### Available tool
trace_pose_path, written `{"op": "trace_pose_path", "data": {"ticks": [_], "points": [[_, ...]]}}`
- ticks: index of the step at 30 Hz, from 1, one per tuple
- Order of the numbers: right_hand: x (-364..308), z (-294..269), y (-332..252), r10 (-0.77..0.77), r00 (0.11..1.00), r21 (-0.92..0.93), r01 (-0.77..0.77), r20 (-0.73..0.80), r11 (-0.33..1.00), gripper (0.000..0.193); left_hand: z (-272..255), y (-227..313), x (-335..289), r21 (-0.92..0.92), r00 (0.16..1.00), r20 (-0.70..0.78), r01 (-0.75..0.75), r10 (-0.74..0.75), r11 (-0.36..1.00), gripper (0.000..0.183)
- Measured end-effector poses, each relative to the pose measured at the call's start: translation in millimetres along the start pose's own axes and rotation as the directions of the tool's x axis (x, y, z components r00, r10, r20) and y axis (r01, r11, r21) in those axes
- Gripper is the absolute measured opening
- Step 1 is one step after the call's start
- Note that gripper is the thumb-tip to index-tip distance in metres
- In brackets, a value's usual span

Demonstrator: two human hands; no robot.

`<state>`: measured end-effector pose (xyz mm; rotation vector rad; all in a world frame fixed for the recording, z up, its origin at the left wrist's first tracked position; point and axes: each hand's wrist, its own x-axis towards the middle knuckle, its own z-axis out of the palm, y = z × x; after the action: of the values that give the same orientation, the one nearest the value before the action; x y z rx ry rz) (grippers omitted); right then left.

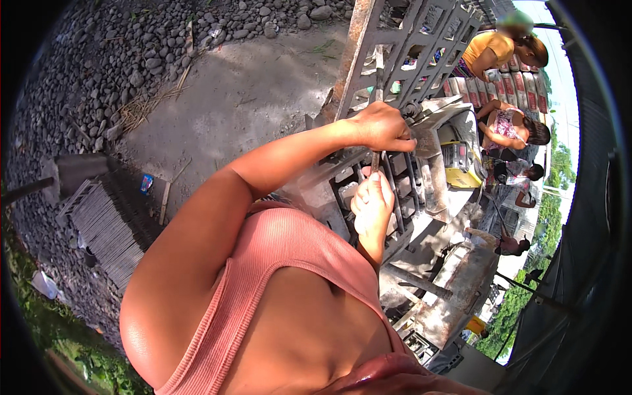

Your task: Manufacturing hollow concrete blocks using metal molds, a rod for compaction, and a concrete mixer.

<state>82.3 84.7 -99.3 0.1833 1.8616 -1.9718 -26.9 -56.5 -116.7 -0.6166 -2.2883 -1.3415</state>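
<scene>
My left hand (385,128) is closed in a fist around a long, thin rusty metal bar (378,72), with its back toward me. The bar runs on past the fist, beside a grey slotted metal frame (401,66). My right hand (372,205) is closed at the near end of the same bar, thumb uppermost. Beneath both hands lies a dark metal mould (403,184) with rows of square compartments, dusted with grey cement. The fingers of my left hand are partly hidden behind its knuckles.
Other people stand close by: one in a yellow top (490,49), another in a patterned top (510,125). Near them are stacked bags (520,89) and a yellow machine part (464,176). A grey-crusted metal trough (461,283) stands at right. Stones (151,62) and bundled sticks (102,227) lie at left.
</scene>
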Motion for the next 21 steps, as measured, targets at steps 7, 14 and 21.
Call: {"op": "trace_pose_path", "data": {"ticks": [7,14,21], "points": [[-16,21,-39,-0.127,0.991,-0.062,0.125,-0.034,0.99,0.028,-23,18,14,-0.15,0.98,-0.19,-0.091,0.062,0.984,0.047],[-1,14,-25,0.018,1.0,-0.025,-0.018,-0.025,1.0,0.034,-1,-4,2,-0.129,0.995,-0.088,0.038,-0.05,0.991,0.047],[-51,0,-100,-0.721,0.643,-0.702,0.637,0.256,0.319,0.084,-20,66,25,-0.354,0.961,-0.224,0.072,-0.159,0.933,0.044]]}}
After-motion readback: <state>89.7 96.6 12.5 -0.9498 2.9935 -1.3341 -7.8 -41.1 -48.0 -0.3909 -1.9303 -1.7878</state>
